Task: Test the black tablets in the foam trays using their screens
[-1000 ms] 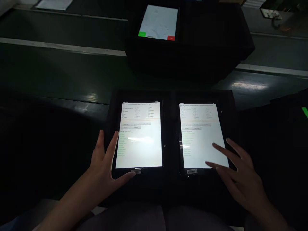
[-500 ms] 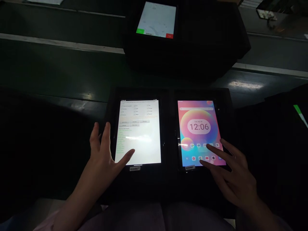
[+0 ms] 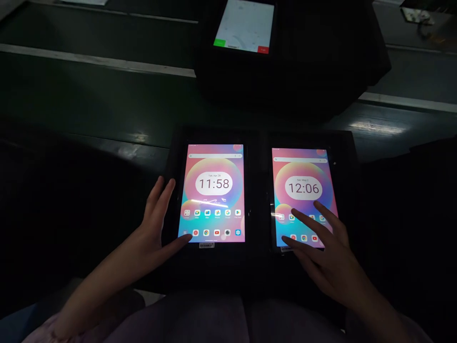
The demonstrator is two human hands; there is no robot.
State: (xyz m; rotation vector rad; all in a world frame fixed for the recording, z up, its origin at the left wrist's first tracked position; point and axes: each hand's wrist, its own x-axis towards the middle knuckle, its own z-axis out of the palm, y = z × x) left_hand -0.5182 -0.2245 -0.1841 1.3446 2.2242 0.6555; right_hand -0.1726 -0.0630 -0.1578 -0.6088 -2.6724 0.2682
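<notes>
Two lit tablets lie side by side in front of me. The left tablet (image 3: 214, 193) shows a home screen with a clock reading 11:58. My left hand (image 3: 155, 233) is open at its lower left, with the thumb over the bottom corner of the screen. On the right tablet (image 3: 303, 186) the home screen clock reads 12:06. My right hand (image 3: 332, 252) is open over its lower part, fingers spread across the app icons. Whether its fingertips touch the glass I cannot tell. Neither hand holds anything. A small barcode label (image 3: 206, 246) sits below the left screen.
Further off, another tablet (image 3: 246, 26) with a pale screen and green and red corner boxes lies on a dark block (image 3: 321, 47). A dark green surface with a light strip (image 3: 107, 61) runs behind. The surroundings are very dark.
The left tablet's screen has gone from a white page of checkboxes and green text to the home screen. My left thumb has moved to the lower corner; my right fingers have shifted left over the icons.
</notes>
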